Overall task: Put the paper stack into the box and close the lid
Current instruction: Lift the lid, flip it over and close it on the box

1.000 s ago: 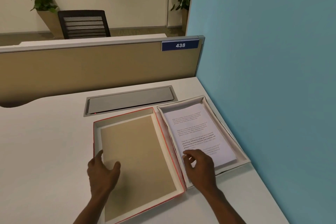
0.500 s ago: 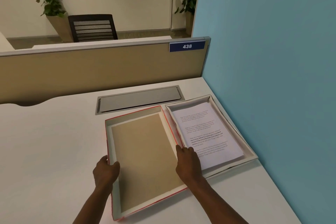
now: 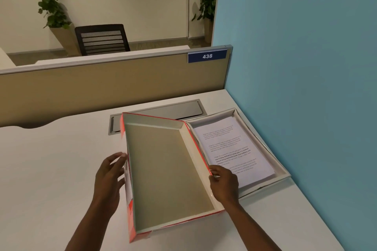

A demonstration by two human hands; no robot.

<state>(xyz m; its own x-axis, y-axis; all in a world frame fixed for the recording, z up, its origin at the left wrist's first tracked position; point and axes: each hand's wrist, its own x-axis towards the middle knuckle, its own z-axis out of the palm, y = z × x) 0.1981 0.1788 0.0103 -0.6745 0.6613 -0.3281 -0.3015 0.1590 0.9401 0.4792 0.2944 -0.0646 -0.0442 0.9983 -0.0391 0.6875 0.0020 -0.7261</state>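
The lid point(image 3: 169, 167), red-edged with a tan inner face, is tilted up in the centre of the frame, hollow side facing you, with its left wall raised higher than its right. The box point(image 3: 271, 149) sits just right of it on the tabletop point(image 3: 51, 169), hard against the blue partition point(image 3: 306, 67), and the paper stack point(image 3: 234, 149) already lies flat inside it, printed side up.

What could go wrong, as I judge it: you must turn the lid over and bring it down square on the box. If the lid's right wall drops inside the box rim rather than around it, it may catch the top sheets and crease or shove them. The partition leaves little room on the box's right side, so the lid could jam against it and seat crooked. The lid's near right edge looks close to the box's left wall, so a fast flip could nudge the box.

Your left hand point(image 3: 109, 177) is spread wide, fingers extended along the outside of the lid's left wall; it is motion-blurred, and that grip looks like a flat support, not a pinch. Your right hand point(image 3: 224, 184) pinches the lid's right wall, thumb inside, fingers curled behind.
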